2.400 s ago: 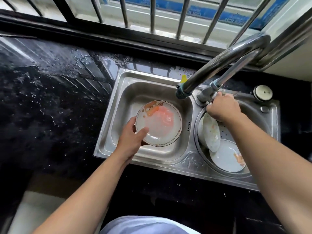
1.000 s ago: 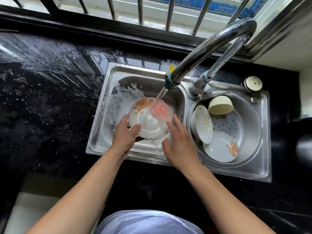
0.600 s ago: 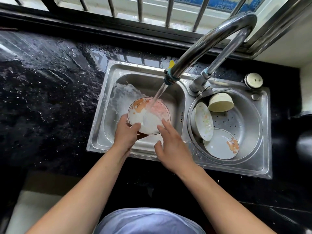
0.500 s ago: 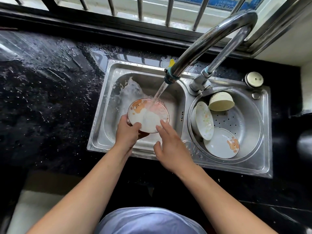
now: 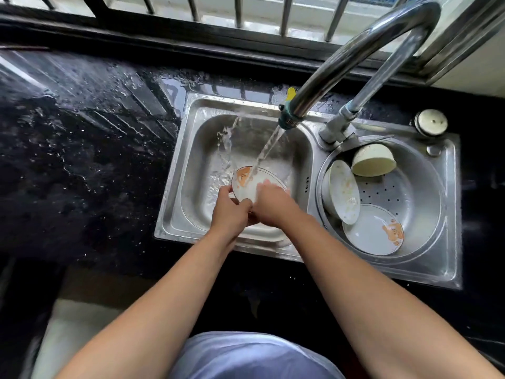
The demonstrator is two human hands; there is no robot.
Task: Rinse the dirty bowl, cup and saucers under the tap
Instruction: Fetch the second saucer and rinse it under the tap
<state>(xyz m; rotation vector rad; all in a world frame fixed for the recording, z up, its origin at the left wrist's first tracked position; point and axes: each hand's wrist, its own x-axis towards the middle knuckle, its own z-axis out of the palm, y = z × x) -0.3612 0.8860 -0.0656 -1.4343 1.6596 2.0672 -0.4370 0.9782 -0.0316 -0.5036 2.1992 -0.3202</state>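
A white saucer with an orange bear print (image 5: pixel 247 181) is tilted under the running stream from the tap spout (image 5: pixel 287 122), over the left basin (image 5: pixel 196 160). My left hand (image 5: pixel 229 212) grips its near-left rim. My right hand (image 5: pixel 269 202) lies across its face, fingers on the wet surface and covering its right half. In the round right basin (image 5: pixel 426 214) a stained saucer (image 5: pixel 343 191) leans on edge, another bear-print saucer (image 5: pixel 374 231) lies flat, and a cream cup (image 5: pixel 373 160) lies tipped on its side.
The tall chrome tap (image 5: pixel 363 47) arches over the sink from its base (image 5: pixel 337 132) between the basins. A round white cap (image 5: pixel 431 122) sits at the sink's back right corner. Wet black countertop (image 5: pixel 82 149) spreads left. Window bars (image 5: pixel 237 9) run along the back.
My right hand left the tap handle, the water came on, and the hand moved onto the saucer's face. Both hands now hold the saucer lower and closer to me.
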